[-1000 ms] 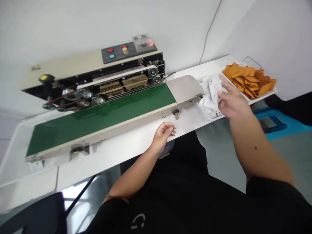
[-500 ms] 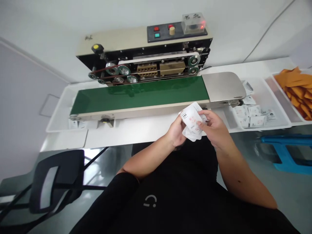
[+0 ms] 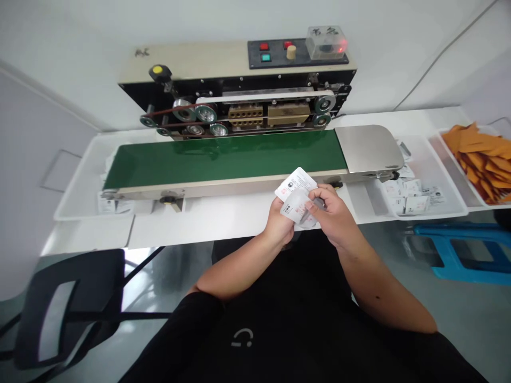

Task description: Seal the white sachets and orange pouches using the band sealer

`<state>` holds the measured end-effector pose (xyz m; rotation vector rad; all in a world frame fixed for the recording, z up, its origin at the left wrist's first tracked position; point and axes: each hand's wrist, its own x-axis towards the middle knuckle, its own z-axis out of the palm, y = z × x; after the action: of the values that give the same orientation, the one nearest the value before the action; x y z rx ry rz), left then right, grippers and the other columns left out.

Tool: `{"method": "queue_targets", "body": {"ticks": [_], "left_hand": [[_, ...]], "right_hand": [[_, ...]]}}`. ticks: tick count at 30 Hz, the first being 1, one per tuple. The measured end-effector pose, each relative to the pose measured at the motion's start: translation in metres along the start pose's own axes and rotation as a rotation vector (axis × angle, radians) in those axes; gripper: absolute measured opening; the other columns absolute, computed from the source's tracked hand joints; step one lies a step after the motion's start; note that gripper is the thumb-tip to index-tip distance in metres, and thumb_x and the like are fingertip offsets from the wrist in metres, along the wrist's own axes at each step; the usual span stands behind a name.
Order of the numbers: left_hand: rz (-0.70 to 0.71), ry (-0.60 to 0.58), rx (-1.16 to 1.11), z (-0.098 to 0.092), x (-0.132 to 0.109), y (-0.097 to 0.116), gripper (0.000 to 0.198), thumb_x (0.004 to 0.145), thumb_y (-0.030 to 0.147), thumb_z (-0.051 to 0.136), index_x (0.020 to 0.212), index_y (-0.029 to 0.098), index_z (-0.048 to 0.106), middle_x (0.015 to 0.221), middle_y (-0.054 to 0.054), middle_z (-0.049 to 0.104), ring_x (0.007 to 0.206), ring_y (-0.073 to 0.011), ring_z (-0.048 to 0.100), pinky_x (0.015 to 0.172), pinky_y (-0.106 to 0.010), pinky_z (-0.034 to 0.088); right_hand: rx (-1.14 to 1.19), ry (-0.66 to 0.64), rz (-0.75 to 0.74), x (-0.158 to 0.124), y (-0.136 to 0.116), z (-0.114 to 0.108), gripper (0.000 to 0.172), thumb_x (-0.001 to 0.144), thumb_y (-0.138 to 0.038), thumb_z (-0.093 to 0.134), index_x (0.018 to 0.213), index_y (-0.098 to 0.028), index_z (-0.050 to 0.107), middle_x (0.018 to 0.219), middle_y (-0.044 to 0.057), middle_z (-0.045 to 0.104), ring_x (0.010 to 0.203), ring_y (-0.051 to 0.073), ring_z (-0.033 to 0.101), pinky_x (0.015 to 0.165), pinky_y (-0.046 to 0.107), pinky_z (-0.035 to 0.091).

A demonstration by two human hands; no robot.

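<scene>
Between my two hands, in front of the machine, are several small white printed packets point(image 3: 296, 183) with rounded corners, fanned out over one another. My left hand point(image 3: 279, 221) is closed around their lower left side, its fingers partly hidden behind them. My right hand point(image 3: 333, 213) pinches a whitish packet point(image 3: 296, 206) on the right, thumb on top. A band sealing machine point(image 3: 183, 56) with a green conveyor belt point(image 3: 223, 157) lies just beyond my hands.
Similar packets point(image 3: 413, 199) lie in a white bin point(image 3: 451, 205) at the right. Farther right, another bin holds orange pouches point(image 3: 485, 159). A third bin point(image 3: 74, 191) stands under the belt's left end. A black chair point(image 3: 80, 303) and a blue stool point(image 3: 471, 255) stand below the table.
The packets have spread apart: one now points up and left while my right hand holds another lower down. Both hands appear slightly farther left, and the view has shifted a little.
</scene>
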<state>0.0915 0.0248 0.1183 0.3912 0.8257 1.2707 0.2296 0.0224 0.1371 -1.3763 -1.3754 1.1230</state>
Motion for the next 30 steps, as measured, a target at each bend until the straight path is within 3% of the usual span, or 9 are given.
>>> {"method": "queue_targets", "body": {"ticks": [2, 5, 8, 10, 13, 17, 21, 26, 30], "left_hand": [[0.028, 0.032, -0.018, 0.000, 0.002, 0.003, 0.050, 0.071, 0.037, 0.097, 0.111, 0.015, 0.077, 0.109, -0.010, 0.083, 0.092, -0.0240, 0.079, 0.086, -0.035, 0.061], [0.076, 0.083, -0.051, -0.004, 0.006, 0.007, 0.047, 0.080, 0.041, 0.092, 0.117, 0.016, 0.076, 0.117, -0.012, 0.083, 0.102, -0.0268, 0.080, 0.092, -0.039, 0.062], [0.130, 0.091, -0.063, -0.013, 0.006, 0.012, 0.050, 0.083, 0.043, 0.090, 0.123, 0.018, 0.075, 0.128, -0.013, 0.081, 0.118, -0.0301, 0.078, 0.105, -0.042, 0.060], [0.142, 0.084, -0.057, -0.022, 0.003, 0.015, 0.052, 0.084, 0.044, 0.091, 0.125, 0.019, 0.074, 0.131, -0.014, 0.079, 0.125, -0.0313, 0.075, 0.110, -0.044, 0.058], [0.127, 0.076, -0.017, -0.037, -0.004, 0.015, 0.053, 0.083, 0.045, 0.092, 0.124, 0.018, 0.074, 0.128, -0.015, 0.081, 0.125, -0.0330, 0.075, 0.110, -0.046, 0.059], [0.060, 0.059, 0.055, -0.056, -0.012, 0.009, 0.053, 0.082, 0.048, 0.092, 0.121, 0.015, 0.075, 0.121, -0.016, 0.082, 0.119, -0.0351, 0.078, 0.103, -0.047, 0.064], [0.044, 0.080, 0.102, -0.068, -0.015, 0.004, 0.055, 0.081, 0.050, 0.092, 0.119, 0.014, 0.076, 0.118, -0.017, 0.083, 0.113, -0.0348, 0.080, 0.097, -0.046, 0.067], [0.017, 0.070, 0.167, -0.073, -0.015, 0.003, 0.058, 0.079, 0.054, 0.092, 0.118, 0.013, 0.078, 0.115, -0.017, 0.083, 0.105, -0.0358, 0.082, 0.088, -0.046, 0.070], [0.001, 0.051, 0.198, -0.075, -0.013, 0.004, 0.057, 0.081, 0.055, 0.091, 0.117, 0.013, 0.078, 0.115, -0.018, 0.084, 0.101, -0.0357, 0.083, 0.082, -0.045, 0.070]], "right_hand": [[0.041, 0.038, -0.009, -0.001, -0.003, 0.004, 0.019, 0.087, -0.039, 0.078, 0.091, -0.023, 0.069, 0.138, 0.008, 0.054, 0.126, 0.026, 0.058, 0.090, 0.037, 0.059], [0.166, 0.071, -0.022, -0.003, -0.010, 0.006, 0.025, 0.087, -0.041, 0.081, 0.087, -0.022, 0.064, 0.137, 0.008, 0.058, 0.111, 0.022, 0.063, 0.082, 0.034, 0.060], [0.263, 0.124, -0.010, 0.003, -0.019, -0.003, 0.028, 0.087, -0.040, 0.083, 0.089, -0.022, 0.062, 0.105, 0.005, 0.068, 0.082, 0.014, 0.063, 0.071, 0.028, 0.056], [0.280, 0.158, 0.004, 0.014, -0.024, -0.017, 0.029, 0.086, -0.039, 0.085, 0.091, -0.023, 0.061, 0.082, 0.000, 0.064, 0.065, 0.011, 0.056, 0.058, 0.024, 0.048], [0.314, 0.221, 0.005, 0.045, -0.029, -0.045, 0.033, 0.084, -0.036, 0.087, 0.093, -0.024, 0.058, 0.068, -0.004, 0.059, 0.052, 0.010, 0.051, 0.047, 0.022, 0.039], [0.336, 0.332, 0.093, 0.102, -0.033, -0.080, 0.027, 0.086, -0.023, 0.083, 0.100, -0.024, 0.060, 0.067, -0.005, 0.061, 0.049, 0.010, 0.052, 0.044, 0.020, 0.042], [0.305, 0.337, 0.218, 0.145, -0.037, -0.098, 0.022, 0.087, -0.009, 0.077, 0.101, -0.022, 0.067, 0.082, 0.000, 0.072, 0.054, 0.008, 0.057, 0.049, 0.019, 0.051], [0.303, 0.314, 0.280, 0.167, -0.047, -0.095, 0.018, 0.091, 0.000, 0.064, 0.096, -0.016, 0.070, 0.081, 0.005, 0.075, 0.053, 0.007, 0.057, 0.046, 0.014, 0.051], [0.318, 0.308, 0.269, 0.177, -0.049, -0.086, 0.018, 0.090, 0.000, 0.067, 0.098, -0.017, 0.070, 0.083, 0.006, 0.075, 0.058, 0.009, 0.063, 0.047, 0.015, 0.055]]}}
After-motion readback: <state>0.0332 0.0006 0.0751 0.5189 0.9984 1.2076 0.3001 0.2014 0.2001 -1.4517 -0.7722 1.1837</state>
